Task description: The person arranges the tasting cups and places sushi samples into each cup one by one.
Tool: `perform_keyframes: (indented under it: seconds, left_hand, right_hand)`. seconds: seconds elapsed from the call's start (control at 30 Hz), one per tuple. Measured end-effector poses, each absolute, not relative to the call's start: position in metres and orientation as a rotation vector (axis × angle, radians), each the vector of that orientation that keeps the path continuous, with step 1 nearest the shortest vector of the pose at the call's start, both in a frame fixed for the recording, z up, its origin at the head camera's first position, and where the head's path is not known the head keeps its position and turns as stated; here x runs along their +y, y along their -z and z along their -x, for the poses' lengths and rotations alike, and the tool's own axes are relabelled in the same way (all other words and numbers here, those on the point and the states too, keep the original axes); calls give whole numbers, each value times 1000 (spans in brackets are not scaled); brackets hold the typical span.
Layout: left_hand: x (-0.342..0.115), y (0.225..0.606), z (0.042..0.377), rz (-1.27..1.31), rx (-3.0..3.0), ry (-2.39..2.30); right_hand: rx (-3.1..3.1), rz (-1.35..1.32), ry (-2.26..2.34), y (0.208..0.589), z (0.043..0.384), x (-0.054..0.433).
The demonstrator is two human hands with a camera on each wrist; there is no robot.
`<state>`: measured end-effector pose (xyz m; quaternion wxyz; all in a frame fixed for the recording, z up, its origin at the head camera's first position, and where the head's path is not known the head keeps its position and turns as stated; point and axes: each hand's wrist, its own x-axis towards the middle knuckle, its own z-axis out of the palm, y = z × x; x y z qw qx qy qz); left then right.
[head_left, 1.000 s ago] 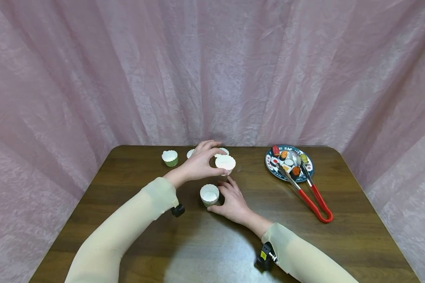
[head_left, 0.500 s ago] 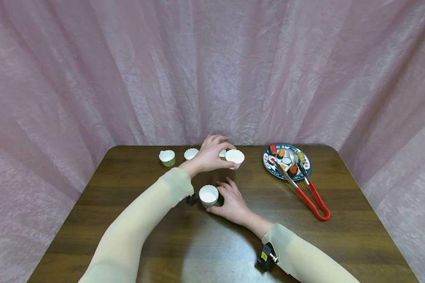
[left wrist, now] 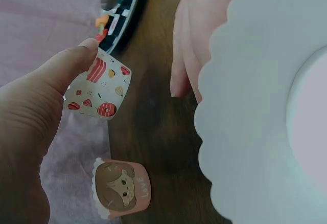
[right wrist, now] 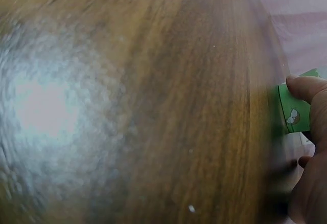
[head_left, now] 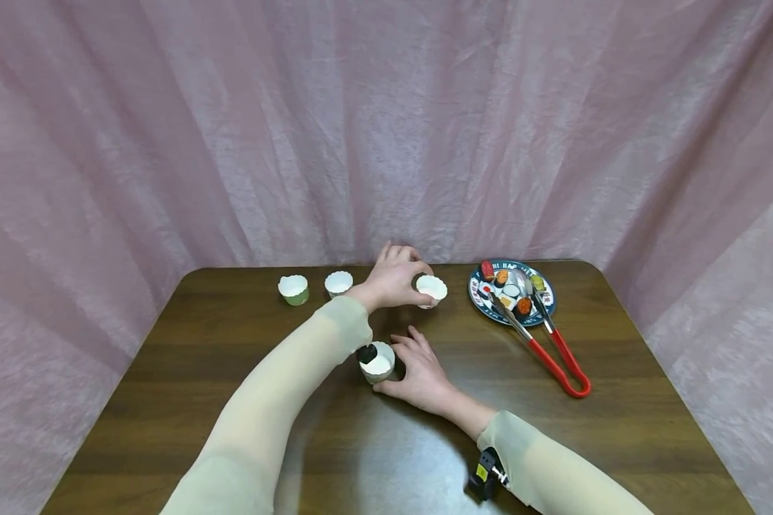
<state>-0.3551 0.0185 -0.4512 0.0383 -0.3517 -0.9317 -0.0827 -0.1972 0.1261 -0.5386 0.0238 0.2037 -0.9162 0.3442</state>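
Observation:
Between the thumb and fingers of my left hand (head_left: 396, 277) is a white paper baking cup (head_left: 431, 287), mouth upward near the table's back edge. The left wrist view shows red cake prints on that cup (left wrist: 99, 88). Nearer the front, my right hand (head_left: 423, 377) grips another baking cup (head_left: 380, 368) at its right side, partly covered by the left wrist's camera. This cup (right wrist: 292, 112) looks green in the right wrist view, the thumb on its wall. Its scalloped white rim (left wrist: 245, 101) looms close in the left wrist view.
At the back left stand a green baking cup (head_left: 294, 292) and a white-lined one (head_left: 338, 283). A pink cup with a printed face (left wrist: 125, 188) shows in the left wrist view. Red-handled tongs (head_left: 563, 368) lean on a patterned plate (head_left: 478, 304) of sushi pieces at right.
My left hand has carried its baking cup to the right and a little toward the back. The right hand stays at its cup. A cup glimpsed behind the left hand earlier is now hidden in the head view.

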Motion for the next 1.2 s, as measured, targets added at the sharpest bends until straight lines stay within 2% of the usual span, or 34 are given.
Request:
perform_keyframes:
  seconds: [1.2]
  left_hand:
    - [46, 466, 382, 844, -3093, -11]
  right_hand:
    - [-2827, -633, -1026, 538, 195, 127]
